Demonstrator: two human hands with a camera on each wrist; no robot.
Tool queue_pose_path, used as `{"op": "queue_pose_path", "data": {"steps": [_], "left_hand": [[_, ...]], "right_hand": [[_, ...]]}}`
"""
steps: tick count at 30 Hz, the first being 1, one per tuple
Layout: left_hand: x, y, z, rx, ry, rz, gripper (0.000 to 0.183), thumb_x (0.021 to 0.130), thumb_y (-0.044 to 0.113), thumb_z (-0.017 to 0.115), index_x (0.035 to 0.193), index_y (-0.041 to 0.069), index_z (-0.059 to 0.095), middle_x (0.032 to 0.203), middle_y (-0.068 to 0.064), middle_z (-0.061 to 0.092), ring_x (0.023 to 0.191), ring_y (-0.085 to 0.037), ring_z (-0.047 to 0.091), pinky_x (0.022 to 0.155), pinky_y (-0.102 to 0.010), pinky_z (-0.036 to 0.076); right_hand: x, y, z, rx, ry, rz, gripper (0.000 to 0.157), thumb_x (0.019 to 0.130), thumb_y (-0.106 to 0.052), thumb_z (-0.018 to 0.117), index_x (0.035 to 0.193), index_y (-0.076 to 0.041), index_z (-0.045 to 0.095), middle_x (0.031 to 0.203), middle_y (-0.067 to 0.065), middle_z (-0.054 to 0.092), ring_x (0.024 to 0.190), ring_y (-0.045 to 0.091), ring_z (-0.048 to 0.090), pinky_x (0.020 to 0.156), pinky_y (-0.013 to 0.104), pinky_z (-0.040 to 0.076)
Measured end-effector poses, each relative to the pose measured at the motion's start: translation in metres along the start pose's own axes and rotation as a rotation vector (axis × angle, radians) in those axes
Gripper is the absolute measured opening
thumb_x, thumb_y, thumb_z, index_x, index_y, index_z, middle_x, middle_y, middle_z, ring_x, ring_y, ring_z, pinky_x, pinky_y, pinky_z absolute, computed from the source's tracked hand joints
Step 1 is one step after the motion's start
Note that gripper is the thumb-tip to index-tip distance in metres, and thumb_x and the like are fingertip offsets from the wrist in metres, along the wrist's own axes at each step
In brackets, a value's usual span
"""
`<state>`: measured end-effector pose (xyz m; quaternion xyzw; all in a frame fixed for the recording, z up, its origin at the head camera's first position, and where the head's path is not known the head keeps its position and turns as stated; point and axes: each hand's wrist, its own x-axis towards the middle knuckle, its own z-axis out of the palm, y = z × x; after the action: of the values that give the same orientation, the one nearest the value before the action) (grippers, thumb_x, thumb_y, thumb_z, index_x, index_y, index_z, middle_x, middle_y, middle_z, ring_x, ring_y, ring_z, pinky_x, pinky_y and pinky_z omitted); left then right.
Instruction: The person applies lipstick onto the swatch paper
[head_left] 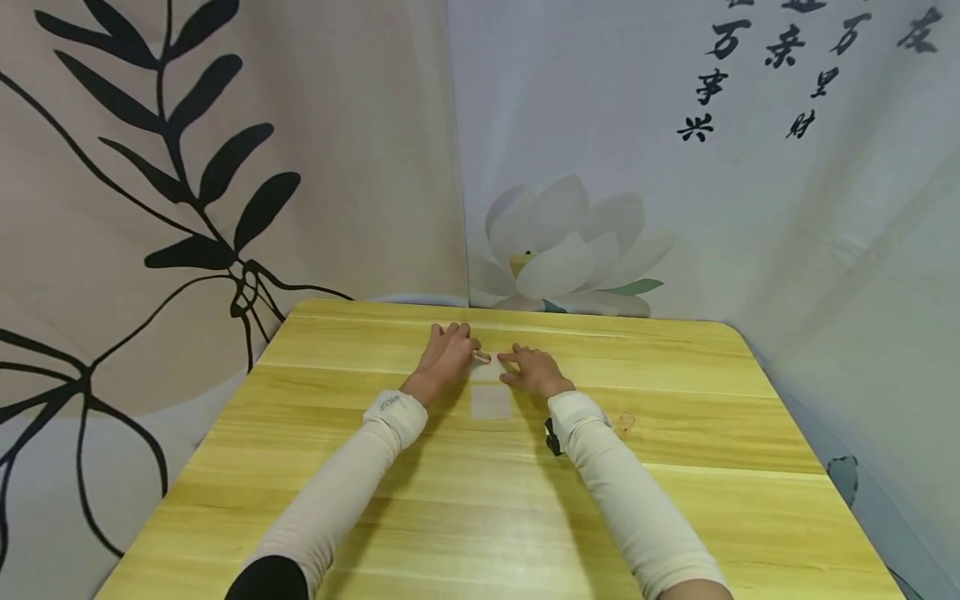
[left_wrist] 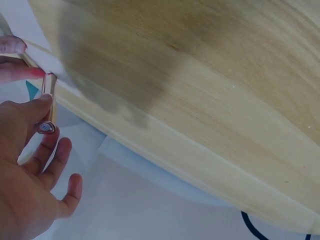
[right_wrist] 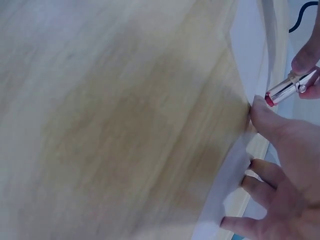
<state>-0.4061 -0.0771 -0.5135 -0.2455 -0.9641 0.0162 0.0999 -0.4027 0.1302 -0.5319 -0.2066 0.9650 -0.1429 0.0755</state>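
Lipstick [right_wrist: 286, 90] in left hand [head_left: 448, 360] near 2 sheets [head_left: 491, 402]

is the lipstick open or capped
Open: in the right wrist view, the lipstick has its red tip showing bare at the end.

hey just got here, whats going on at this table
A person's left hand holds a shiny lipstick-like tube, its red tip close to the right hand. The right hand's fingers rest at the farther pale square on the wooden table, and a second pale square lies nearer the person. Whether the tip touches anything is hard to tell.
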Motion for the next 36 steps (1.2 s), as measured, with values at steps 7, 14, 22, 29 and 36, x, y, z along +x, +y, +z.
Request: {"op": "queue_pose_path", "data": {"steps": [7,14,22,29,36], "left_hand": [[-0.005,0.003,-0.003,-0.003,-0.003,0.012,0.018,0.098,0.018,0.073,0.115,0.020,0.080,0.104,-0.004,0.064,0.098,-0.025,0.059,0.088,-0.045,0.040],[-0.012,0.007,-0.007,0.011,0.000,0.011,0.017,0.098,0.018,0.074,0.114,0.020,0.081,0.104,-0.004,0.064,0.098,-0.025,0.059,0.087,-0.045,0.039],[-0.017,0.010,-0.010,-0.003,-0.002,0.002,0.015,0.097,0.019,0.076,0.110,0.019,0.081,0.102,-0.004,0.063,0.095,-0.024,0.057,0.085,-0.044,0.038],[-0.022,0.011,-0.010,0.009,0.012,0.009,0.014,0.095,0.020,0.078,0.108,0.021,0.081,0.100,-0.002,0.064,0.094,-0.023,0.059,0.085,-0.043,0.039],[-0.027,0.013,-0.013,0.003,0.001,0.019,0.016,0.094,0.021,0.080,0.109,0.019,0.081,0.102,-0.003,0.064,0.096,-0.024,0.059,0.086,-0.044,0.038]], "right_hand": [[-0.001,-0.002,-0.001,0.017,-0.009,0.014,0.051,0.104,-0.032,0.066,0.152,-0.018,0.055,0.159,0.022,0.043,0.140,0.046,0.046,0.115,0.056,0.036],[-0.003,-0.004,-0.003,0.026,-0.020,0.020,0.051,0.104,-0.032,0.065,0.153,-0.019,0.055,0.161,0.022,0.041,0.142,0.046,0.045,0.115,0.056,0.036],[-0.005,-0.006,-0.005,0.026,-0.019,0.021,0.051,0.105,-0.032,0.064,0.153,-0.018,0.054,0.161,0.022,0.040,0.142,0.047,0.044,0.115,0.057,0.036],[-0.003,-0.004,-0.002,0.028,-0.009,0.013,0.052,0.104,-0.032,0.065,0.152,-0.017,0.055,0.160,0.022,0.042,0.140,0.048,0.046,0.114,0.057,0.036],[-0.002,-0.001,0.001,0.025,-0.003,0.011,0.052,0.104,-0.033,0.066,0.152,-0.018,0.055,0.160,0.023,0.042,0.140,0.049,0.045,0.114,0.059,0.036]]}}
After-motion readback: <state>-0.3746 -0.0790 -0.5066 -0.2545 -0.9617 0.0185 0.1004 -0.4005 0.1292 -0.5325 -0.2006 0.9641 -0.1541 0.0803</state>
